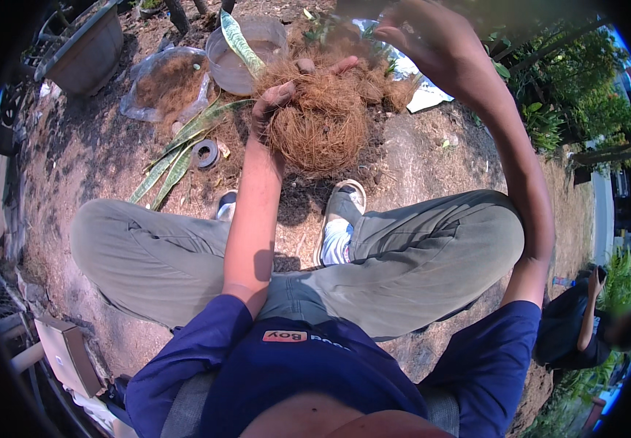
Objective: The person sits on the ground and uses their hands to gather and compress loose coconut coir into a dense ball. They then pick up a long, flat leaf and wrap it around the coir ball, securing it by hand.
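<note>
My left hand (273, 104) grips a rounded clump of brown coconut fibre (318, 131). Its thumb lies along the near side, and a fingertip shows at the far side. A variegated snake plant leaf (237, 41) rises behind the clump's left edge; whether it is rooted in the fibre is hidden. Raised to the upper right, apart from the clump, is my right hand (422, 35). Its fingers are bent and partly blurred, and I cannot tell if something thin is between them.
Left of the clump are a clear plastic tub (219, 63), an open plastic bag of loose fibre (170, 85), cut snake plant leaves (176, 161) and a roll of dark tape (205, 154). A large planter (85, 52) stands beyond. A person (573, 323) is at far right.
</note>
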Action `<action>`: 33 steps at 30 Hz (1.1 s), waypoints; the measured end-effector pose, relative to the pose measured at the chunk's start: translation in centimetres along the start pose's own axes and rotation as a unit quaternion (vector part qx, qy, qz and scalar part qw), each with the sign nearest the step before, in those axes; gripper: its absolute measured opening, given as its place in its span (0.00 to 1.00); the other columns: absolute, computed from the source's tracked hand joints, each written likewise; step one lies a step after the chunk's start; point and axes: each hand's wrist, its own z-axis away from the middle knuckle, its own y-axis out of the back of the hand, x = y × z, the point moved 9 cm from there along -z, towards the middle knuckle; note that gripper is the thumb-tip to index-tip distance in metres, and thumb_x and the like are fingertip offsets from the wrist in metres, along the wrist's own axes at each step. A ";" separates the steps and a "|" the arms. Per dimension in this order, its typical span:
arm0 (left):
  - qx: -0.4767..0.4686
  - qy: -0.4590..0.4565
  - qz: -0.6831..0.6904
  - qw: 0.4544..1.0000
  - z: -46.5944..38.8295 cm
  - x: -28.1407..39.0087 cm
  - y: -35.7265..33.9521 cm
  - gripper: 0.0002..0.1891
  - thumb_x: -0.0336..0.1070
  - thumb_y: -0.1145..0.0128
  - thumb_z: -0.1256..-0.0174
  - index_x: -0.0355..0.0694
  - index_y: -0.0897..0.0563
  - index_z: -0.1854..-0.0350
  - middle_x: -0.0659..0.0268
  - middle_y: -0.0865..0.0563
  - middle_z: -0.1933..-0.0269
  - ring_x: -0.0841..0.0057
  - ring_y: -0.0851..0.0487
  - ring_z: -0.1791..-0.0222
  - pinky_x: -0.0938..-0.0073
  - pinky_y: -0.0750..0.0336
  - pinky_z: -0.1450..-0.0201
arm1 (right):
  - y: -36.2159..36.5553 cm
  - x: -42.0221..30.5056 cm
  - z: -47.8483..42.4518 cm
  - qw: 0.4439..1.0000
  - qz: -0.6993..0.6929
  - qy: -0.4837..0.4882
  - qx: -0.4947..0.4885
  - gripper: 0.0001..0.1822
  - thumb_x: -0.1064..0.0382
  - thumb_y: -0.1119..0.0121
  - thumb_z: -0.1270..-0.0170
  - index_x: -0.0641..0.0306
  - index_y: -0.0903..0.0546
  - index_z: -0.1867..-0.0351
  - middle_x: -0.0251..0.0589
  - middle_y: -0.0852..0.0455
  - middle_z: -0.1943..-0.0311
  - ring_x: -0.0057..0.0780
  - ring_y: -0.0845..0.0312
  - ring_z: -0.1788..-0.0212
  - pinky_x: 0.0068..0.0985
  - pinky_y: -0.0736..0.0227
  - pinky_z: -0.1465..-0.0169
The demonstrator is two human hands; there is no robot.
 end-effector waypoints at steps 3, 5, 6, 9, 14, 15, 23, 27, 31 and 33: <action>0.035 0.029 0.002 0.999 -0.2 -1.2 0.2 0.21 0.45 0.34 0.48 0.44 0.22 0.52 0.38 0.36 0.30 0.46 0.22 0.41 0.47 0.19 0.45 | 0.1 0.2 0.5 0.999 0.010 0.028 0.018 0.12 0.58 0.34 0.36 0.64 0.22 0.66 0.46 0.18 0.70 0.41 0.21 0.66 0.32 0.27 0.63; 0.038 0.035 0.007 0.999 0.0 -1.2 -0.4 0.22 0.44 0.32 0.49 0.42 0.23 0.53 0.33 0.38 0.31 0.46 0.22 0.41 0.48 0.18 0.46 | 0.2 0.1 0.5 0.999 0.018 0.038 0.022 0.12 0.58 0.34 0.36 0.64 0.22 0.66 0.46 0.18 0.70 0.40 0.21 0.67 0.32 0.27 0.63; 0.044 0.031 0.005 0.999 0.3 -1.0 -0.4 0.22 0.44 0.33 0.48 0.43 0.23 0.52 0.35 0.37 0.31 0.46 0.22 0.41 0.48 0.18 0.45 | 0.1 0.1 0.3 0.999 0.021 0.033 0.016 0.12 0.58 0.34 0.36 0.64 0.22 0.66 0.46 0.18 0.70 0.40 0.21 0.67 0.32 0.27 0.63; 0.067 0.010 0.007 0.998 0.6 -0.7 -0.2 0.21 0.44 0.35 0.48 0.45 0.22 0.52 0.39 0.33 0.33 0.47 0.21 0.43 0.47 0.19 0.45 | 0.1 -0.3 0.1 0.999 0.017 0.028 0.011 0.12 0.59 0.34 0.36 0.64 0.22 0.66 0.46 0.18 0.69 0.41 0.21 0.67 0.32 0.27 0.64; 0.055 0.013 -0.039 0.998 0.8 -0.4 2.1 0.26 0.46 0.39 0.44 0.40 0.25 0.44 0.44 0.24 0.39 0.53 0.20 0.43 0.50 0.23 0.40 | -0.1 0.1 0.2 1.000 0.008 0.021 0.007 0.12 0.59 0.34 0.36 0.65 0.22 0.66 0.46 0.18 0.70 0.40 0.21 0.67 0.32 0.27 0.64; 0.066 0.014 -0.046 0.997 0.9 -0.4 2.7 0.28 0.47 0.39 0.44 0.38 0.26 0.43 0.45 0.22 0.40 0.55 0.20 0.43 0.52 0.23 0.39 | 0.0 -0.2 0.3 1.000 -0.001 0.023 0.007 0.12 0.60 0.34 0.36 0.65 0.22 0.66 0.46 0.18 0.70 0.40 0.21 0.67 0.32 0.28 0.64; 0.277 0.033 -0.166 0.946 2.6 1.2 7.1 0.25 0.39 0.37 0.41 0.32 0.23 0.44 0.54 0.17 0.46 0.67 0.17 0.46 0.66 0.22 0.40 | -1.6 2.2 1.5 0.998 0.028 -0.022 -0.055 0.14 0.55 0.38 0.31 0.66 0.18 0.65 0.31 0.19 0.72 0.13 0.35 0.76 0.20 0.40 0.73; 0.399 -0.108 -0.255 0.874 2.5 4.5 4.0 0.24 0.40 0.36 0.38 0.32 0.22 0.43 0.59 0.16 0.49 0.70 0.16 0.50 0.67 0.20 0.44 | -7.9 -1.9 2.7 0.927 -0.267 -0.111 -0.241 0.17 0.54 0.44 0.27 0.68 0.21 0.67 0.30 0.28 0.79 0.14 0.37 0.73 0.22 0.39 0.69; 0.439 -0.148 -0.105 0.880 2.1 4.3 2.8 0.23 0.49 0.41 0.36 0.39 0.23 0.44 0.58 0.17 0.49 0.65 0.17 0.49 0.60 0.20 0.45 | -15.0 -3.4 7.4 0.839 -0.343 -0.089 -0.414 0.19 0.50 0.50 0.24 0.65 0.19 0.61 0.42 0.18 0.69 0.28 0.24 0.61 0.29 0.29 0.52; 0.411 -0.123 -0.084 0.899 1.4 3.4 2.2 0.23 0.51 0.42 0.36 0.40 0.22 0.45 0.60 0.17 0.49 0.64 0.17 0.48 0.58 0.20 0.45 | -17.8 0.4 9.2 0.811 -0.325 -0.154 -0.461 0.18 0.49 0.52 0.25 0.61 0.18 0.57 0.42 0.15 0.59 0.32 0.22 0.50 0.32 0.32 0.40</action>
